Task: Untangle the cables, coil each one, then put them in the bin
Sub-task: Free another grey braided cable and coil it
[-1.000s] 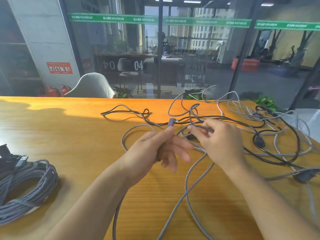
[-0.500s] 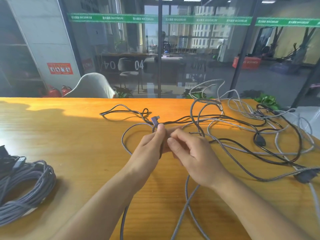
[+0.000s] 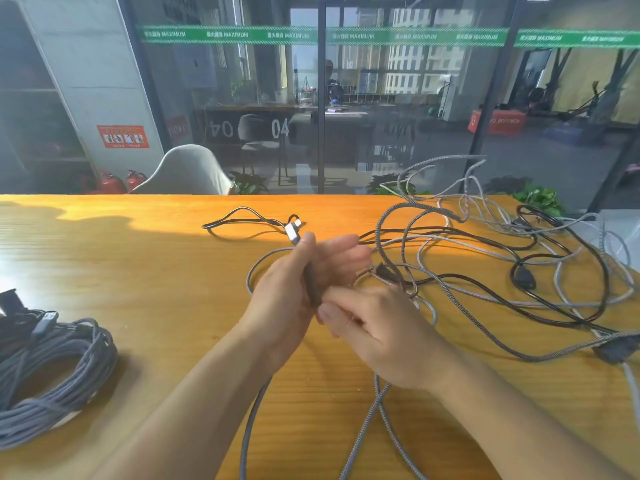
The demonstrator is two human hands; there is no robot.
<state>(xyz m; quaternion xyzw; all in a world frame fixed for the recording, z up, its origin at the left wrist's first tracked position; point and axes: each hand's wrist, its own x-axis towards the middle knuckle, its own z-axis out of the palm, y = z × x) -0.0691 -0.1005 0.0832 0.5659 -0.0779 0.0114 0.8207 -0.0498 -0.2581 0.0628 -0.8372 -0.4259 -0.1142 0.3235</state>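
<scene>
My left hand (image 3: 294, 289) grips a grey braided cable (image 3: 377, 407) near its end, the silver plug (image 3: 292, 232) sticking up past my thumb. My right hand (image 3: 377, 327) sits just below and right of it and pinches the same cable under the left palm. The cable's loops run down off the near table edge. A tangle of grey and black cables (image 3: 485, 251) lies on the right of the table, with some grey loops lifted above the far edge. A black cable (image 3: 242, 220) lies beyond my hands.
A coiled grey cable bundle (image 3: 52, 375) lies at the left edge of the wooden table (image 3: 138, 271). A dark connector (image 3: 613, 353) rests near the right edge. A glass wall and a pale chair (image 3: 187, 171) stand behind the table.
My right hand came back from the tangle to meet the left hand and slid lower along the grey cable. The plug rose higher. Grey loops on the right lifted up.
</scene>
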